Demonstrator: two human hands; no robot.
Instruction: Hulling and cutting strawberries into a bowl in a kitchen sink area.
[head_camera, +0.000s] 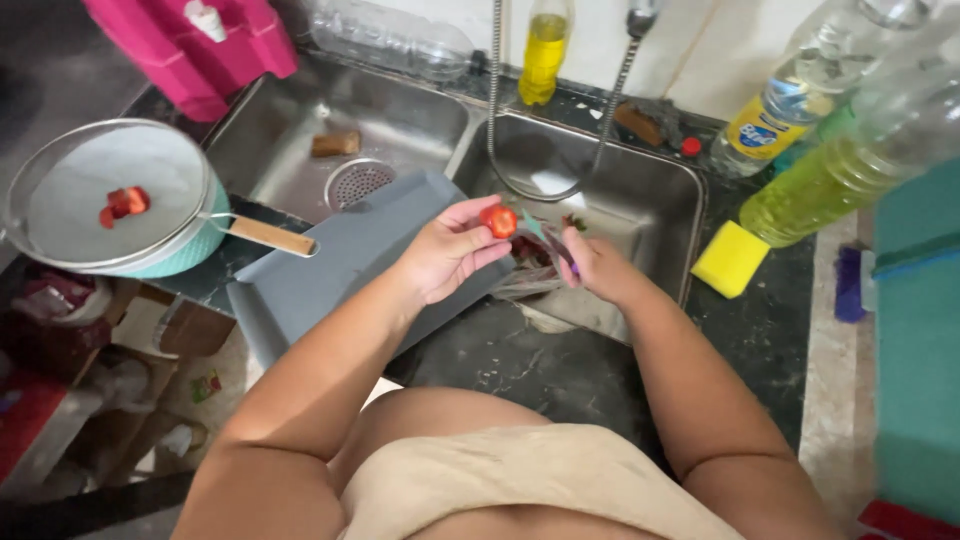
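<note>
One glossy red tomato (498, 220) pinched in left hand (450, 250) grip; right hand (597, 265) clamping knife (548, 240)

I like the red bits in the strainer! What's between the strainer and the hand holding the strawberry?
In the head view, a grey cutting board lies between the strainer and the left hand holding the strawberry. The strainer's wooden handle reaches over it.
</note>
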